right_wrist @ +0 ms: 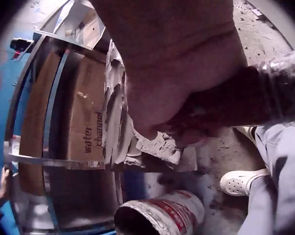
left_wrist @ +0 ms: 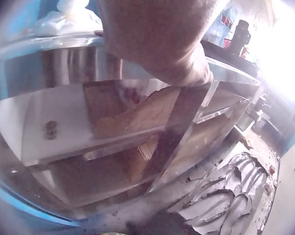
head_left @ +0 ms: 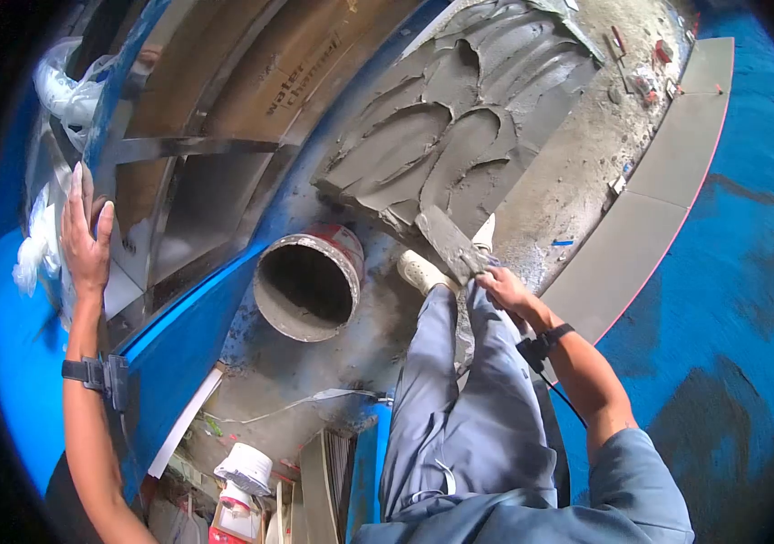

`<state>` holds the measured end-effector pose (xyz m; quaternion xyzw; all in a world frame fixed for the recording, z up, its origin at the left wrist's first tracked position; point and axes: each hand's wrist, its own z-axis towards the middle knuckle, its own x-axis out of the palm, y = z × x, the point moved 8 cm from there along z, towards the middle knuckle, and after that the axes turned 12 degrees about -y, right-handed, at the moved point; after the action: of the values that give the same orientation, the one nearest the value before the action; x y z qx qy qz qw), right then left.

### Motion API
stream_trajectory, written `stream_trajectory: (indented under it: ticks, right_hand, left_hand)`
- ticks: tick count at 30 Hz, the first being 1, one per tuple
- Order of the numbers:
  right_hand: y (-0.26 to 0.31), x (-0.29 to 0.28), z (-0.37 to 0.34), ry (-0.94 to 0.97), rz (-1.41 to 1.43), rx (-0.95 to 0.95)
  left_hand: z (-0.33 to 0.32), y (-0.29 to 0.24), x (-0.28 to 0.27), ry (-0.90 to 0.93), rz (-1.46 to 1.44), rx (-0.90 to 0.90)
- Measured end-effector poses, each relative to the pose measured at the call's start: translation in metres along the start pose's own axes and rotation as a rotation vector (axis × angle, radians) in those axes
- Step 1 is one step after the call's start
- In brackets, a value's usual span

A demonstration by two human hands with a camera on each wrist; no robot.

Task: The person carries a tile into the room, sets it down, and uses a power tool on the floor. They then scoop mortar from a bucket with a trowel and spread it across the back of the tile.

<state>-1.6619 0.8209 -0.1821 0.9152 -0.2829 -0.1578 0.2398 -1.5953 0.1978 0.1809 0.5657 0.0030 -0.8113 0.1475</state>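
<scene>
From the cameras I watch the right hand (head_left: 507,288) with its fingers curled round the handle of a trowel (head_left: 449,240), while the left hand (head_left: 88,240) has its fingers straight, thumb apart, resting on the edge of a metal cabinet (head_left: 192,145) and gripping nothing. The trowel is low in front of the legs, its blade overlapping the near end of the wet mortar (head_left: 446,127) on the slab (head_left: 536,140) in the head view; I cannot tell whether the two touch. In the right wrist view the blade carries a smear of mortar, so my first worry is that a tilt would drop it onto the pale shoe (head_left: 419,270) or the trousers (head_left: 423,372) just below. The shoes are close to the slab's near edge, and a short step forward could tread a dent into the ridges. The bucket (head_left: 342,243) is beside the legs, where a sideways shuffle could knock it. If the person leans hard on the cabinet, that straight-fingered hand might slide, since nothing is hooked or gripped. The black cable (head_left: 568,403) below the right wrist strap could snag on a long sweep and jerk the blade off line.
</scene>
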Motion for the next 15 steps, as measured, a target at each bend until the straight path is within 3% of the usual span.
stream_trajectory:
  ticks: [1,3,4,6,8,9,10,12,13,15]
  right_hand:
    - [-0.01,-0.001,0.001,0.008,0.005,0.008]
    - [-0.013,-0.013,-0.002,-0.067,-0.47,-0.224]
    - [-0.002,-0.021,-0.003,-0.183,-0.747,-0.44]
    - [0.023,-0.054,-0.01,-0.236,-0.908,-0.387]
    - [0.034,-0.092,0.003,-0.379,-0.918,-0.437]
    - [0.044,-0.11,0.01,-0.508,-0.896,-0.468]
    - [0.054,-0.129,0.016,-0.638,-0.875,-0.5]
    - [0.057,-0.153,0.033,-0.676,-0.679,-0.461]
    - [0.039,-0.149,0.04,-0.423,-0.303,-0.165]
    - [-0.002,-0.118,0.039,-0.236,0.118,0.027]
  left_hand:
    - [-0.003,0.008,0.004,0.024,-0.016,-0.02]
    - [-0.007,0.01,0.005,0.015,-0.013,-0.019]
    - [-0.007,0.012,0.005,-0.009,-0.005,-0.025]
    - [-0.01,0.019,0.008,0.009,-0.041,-0.058]
    - [-0.008,0.014,0.006,-0.01,0.072,0.048]
    - [-0.008,0.015,0.01,0.011,-0.153,-0.094]
    - [-0.007,0.013,0.01,0.01,-0.158,-0.092]
    - [-0.006,0.013,0.008,0.0,-0.086,-0.049]
    - [-0.004,0.012,0.007,-0.005,-0.092,-0.045]
    - [-0.005,0.012,0.007,0.018,-0.063,-0.026]
